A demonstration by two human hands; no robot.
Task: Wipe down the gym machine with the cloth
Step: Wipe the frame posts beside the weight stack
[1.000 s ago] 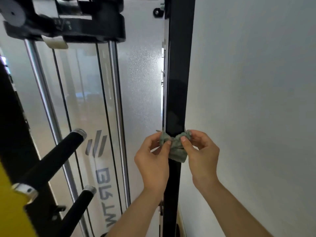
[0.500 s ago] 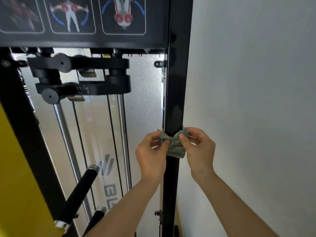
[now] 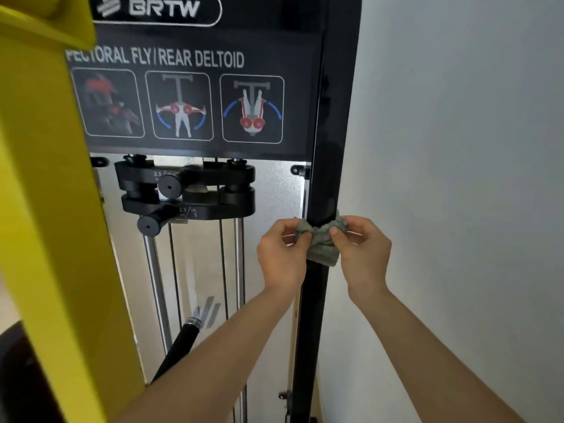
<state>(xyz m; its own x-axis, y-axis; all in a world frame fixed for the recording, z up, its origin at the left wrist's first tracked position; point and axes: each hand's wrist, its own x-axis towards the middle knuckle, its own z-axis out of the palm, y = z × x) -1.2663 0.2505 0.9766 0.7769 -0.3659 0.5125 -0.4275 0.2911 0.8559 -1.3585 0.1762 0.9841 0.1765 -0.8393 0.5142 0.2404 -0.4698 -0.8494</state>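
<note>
1. Currently both forearms reach up and forward, wrists level.
2. Left hand (image 3: 282, 251) fingers curled, pinching green cloth (image 3: 323, 244) at the post's left edge.
3. Right hand (image 3: 364, 250) pinches its right end.
4. Cloth wraps the black upright post (image 3: 331, 117), beside the white wall (image 3: 457, 178).

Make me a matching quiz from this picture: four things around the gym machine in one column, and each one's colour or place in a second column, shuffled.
Things
1. cloth
2. upright post
3. side beam
4. exercise chart

Descriptions
A. yellow, far left
B. black, next to the white wall
C. grey-green, wrapped round the post, pinched by the left hand and right hand
D. top centre, with three pictures

Pairs: 1-C, 2-B, 3-A, 4-D
</note>
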